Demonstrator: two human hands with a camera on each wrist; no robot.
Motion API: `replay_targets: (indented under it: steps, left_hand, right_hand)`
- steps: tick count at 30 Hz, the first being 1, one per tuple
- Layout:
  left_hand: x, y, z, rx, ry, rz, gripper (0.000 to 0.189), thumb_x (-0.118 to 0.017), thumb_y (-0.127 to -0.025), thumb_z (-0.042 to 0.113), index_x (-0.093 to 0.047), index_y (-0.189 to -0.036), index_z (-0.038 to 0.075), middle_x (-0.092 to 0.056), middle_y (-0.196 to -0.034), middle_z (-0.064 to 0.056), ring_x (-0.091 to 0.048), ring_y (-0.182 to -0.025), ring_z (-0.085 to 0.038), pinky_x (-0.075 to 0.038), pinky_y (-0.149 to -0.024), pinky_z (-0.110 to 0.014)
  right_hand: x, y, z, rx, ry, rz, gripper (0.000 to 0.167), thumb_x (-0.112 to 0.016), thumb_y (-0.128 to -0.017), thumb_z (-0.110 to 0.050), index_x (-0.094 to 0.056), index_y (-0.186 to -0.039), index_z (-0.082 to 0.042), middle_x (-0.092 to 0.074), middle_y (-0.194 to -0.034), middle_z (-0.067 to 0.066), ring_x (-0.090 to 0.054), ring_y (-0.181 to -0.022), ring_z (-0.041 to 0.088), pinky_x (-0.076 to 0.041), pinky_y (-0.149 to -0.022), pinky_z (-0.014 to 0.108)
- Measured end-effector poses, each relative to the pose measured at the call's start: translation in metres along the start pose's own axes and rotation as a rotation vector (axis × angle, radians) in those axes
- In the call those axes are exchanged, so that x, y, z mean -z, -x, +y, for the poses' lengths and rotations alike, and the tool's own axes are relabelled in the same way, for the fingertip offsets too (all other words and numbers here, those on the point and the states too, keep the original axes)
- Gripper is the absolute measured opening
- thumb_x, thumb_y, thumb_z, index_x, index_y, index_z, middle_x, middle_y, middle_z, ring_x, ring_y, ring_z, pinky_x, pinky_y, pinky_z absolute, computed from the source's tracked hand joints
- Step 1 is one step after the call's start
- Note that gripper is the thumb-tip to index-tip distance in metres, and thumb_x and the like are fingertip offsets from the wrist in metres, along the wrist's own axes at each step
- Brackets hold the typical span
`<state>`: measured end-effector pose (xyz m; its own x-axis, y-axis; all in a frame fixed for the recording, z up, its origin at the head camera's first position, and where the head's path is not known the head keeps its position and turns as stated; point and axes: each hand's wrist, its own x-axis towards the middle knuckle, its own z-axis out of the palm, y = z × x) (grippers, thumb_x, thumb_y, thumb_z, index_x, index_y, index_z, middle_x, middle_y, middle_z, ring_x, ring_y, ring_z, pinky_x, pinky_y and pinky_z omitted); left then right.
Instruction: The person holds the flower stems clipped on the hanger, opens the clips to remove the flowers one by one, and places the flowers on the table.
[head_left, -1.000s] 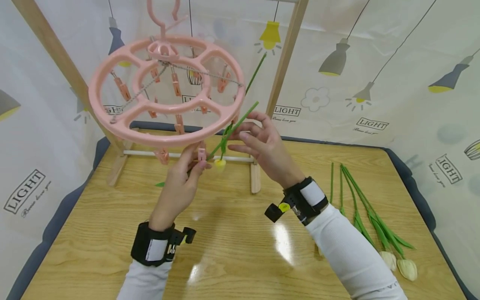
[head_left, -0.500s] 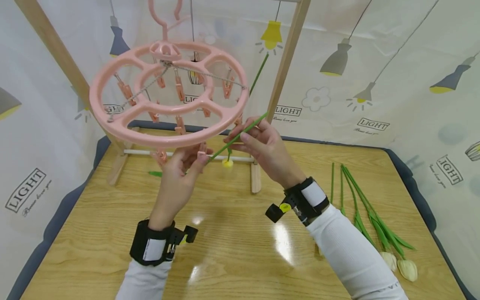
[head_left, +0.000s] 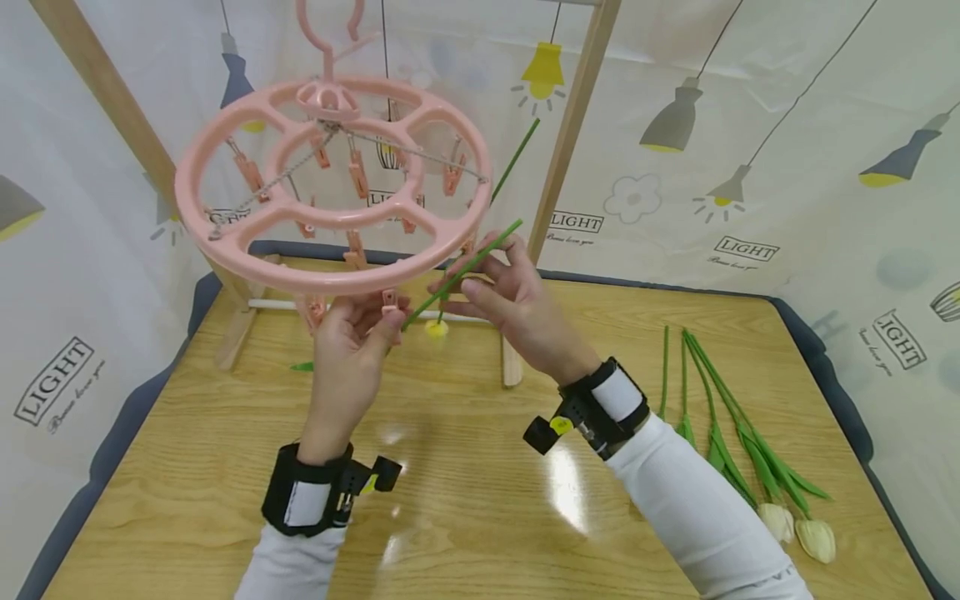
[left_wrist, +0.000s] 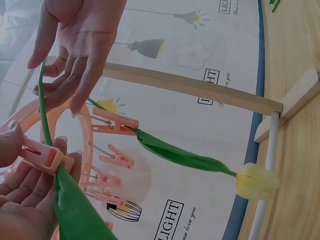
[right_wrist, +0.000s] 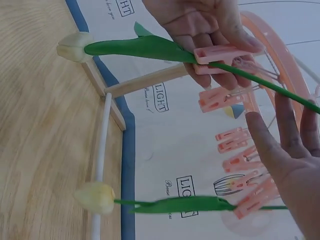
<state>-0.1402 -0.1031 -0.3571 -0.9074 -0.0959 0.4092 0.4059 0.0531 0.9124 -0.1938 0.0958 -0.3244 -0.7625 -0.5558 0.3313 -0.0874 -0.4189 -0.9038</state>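
My left hand [head_left: 348,358] pinches a pink clothespin [right_wrist: 220,55] under the front rim of the round pink hanger [head_left: 330,279]. A white tulip [right_wrist: 75,47] passes through that clothespin, its bloom pointing down and its green stem [head_left: 472,262] slanting up to the right. My right hand [head_left: 536,317] is beside the upper stem, fingers loosely spread and the stem lying across the fingertips in the right wrist view. Another tulip [left_wrist: 257,181] hangs head-down from a neighbouring clothespin [left_wrist: 116,122]. In the head view, my left hand hides the bloom of the first tulip.
Several more clothespins [head_left: 356,175] dangle from the hanger, which hangs inside a wooden frame [head_left: 573,125] with a white lower bar [left_wrist: 270,150]. White tulips [head_left: 814,540] with long stems lie on the right of the wooden table [head_left: 465,500].
The left hand and its clothespin have shifted slightly left, and the right hand has come in against the stem. The stem tilts lower than before, and the hanger and hanging tulip have swayed a little.
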Motion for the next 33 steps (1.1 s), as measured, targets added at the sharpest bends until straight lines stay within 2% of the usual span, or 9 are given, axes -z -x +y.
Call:
replay_targets:
  steps: [6,13,20,29,33]
  left_hand:
    - [0.000,-0.001,-0.001,0.003,-0.022,0.012,0.025,-0.064,-0.093,0.002,-0.058,-0.114,-0.009,-0.068,-0.104,-0.019,-0.063,-0.079,-0.005,-0.055,-0.067,-0.016]
    - [-0.001,0.000,-0.003,-0.007,-0.036,0.043,0.024,-0.064,-0.093,0.002,-0.058,-0.112,-0.012,-0.068,-0.104,-0.023,-0.065,-0.080,-0.002,-0.055,-0.066,-0.015]
    - [-0.003,0.000,-0.004,-0.016,-0.038,0.070,0.023,-0.063,-0.094,0.001,-0.058,-0.112,-0.012,-0.068,-0.101,-0.024,-0.066,-0.078,-0.001,-0.056,-0.064,-0.015]
    - [-0.002,-0.002,-0.006,-0.103,-0.045,0.080,0.019,-0.062,-0.094,0.001,-0.059,-0.105,-0.015,-0.068,-0.093,-0.027,-0.061,-0.065,-0.002,-0.051,-0.056,-0.014]
    - [-0.002,-0.002,-0.005,-0.127,-0.045,0.078,0.017,-0.062,-0.094,0.000,-0.060,-0.103,-0.015,-0.068,-0.088,-0.024,-0.058,-0.061,-0.002,-0.051,-0.053,-0.015]
  right_hand:
    - [-0.012,-0.002,0.008,0.011,0.001,0.053,0.049,-0.040,-0.099,0.011,-0.019,-0.131,-0.019,-0.054,-0.115,0.003,-0.063,-0.109,0.018,-0.051,-0.099,0.057]
    - [-0.028,-0.002,0.018,0.100,0.049,0.154,0.049,-0.038,-0.098,0.014,-0.014,-0.126,-0.018,-0.052,-0.106,-0.001,-0.063,-0.099,0.013,-0.059,-0.090,0.046]
    - [-0.037,-0.002,0.019,0.130,0.080,0.163,0.053,-0.038,-0.099,0.011,-0.007,-0.134,-0.013,-0.050,-0.108,-0.001,-0.063,-0.098,0.013,-0.057,-0.091,0.052]
    - [-0.038,-0.004,0.021,0.148,0.106,0.148,0.052,-0.038,-0.099,0.011,-0.008,-0.134,-0.015,-0.049,-0.110,0.001,-0.063,-0.098,0.013,-0.059,-0.088,0.049]
    - [-0.038,-0.005,0.022,0.154,0.120,0.148,0.051,-0.038,-0.099,0.011,-0.010,-0.133,-0.016,-0.049,-0.109,0.000,-0.063,-0.097,0.012,-0.059,-0.087,0.050]
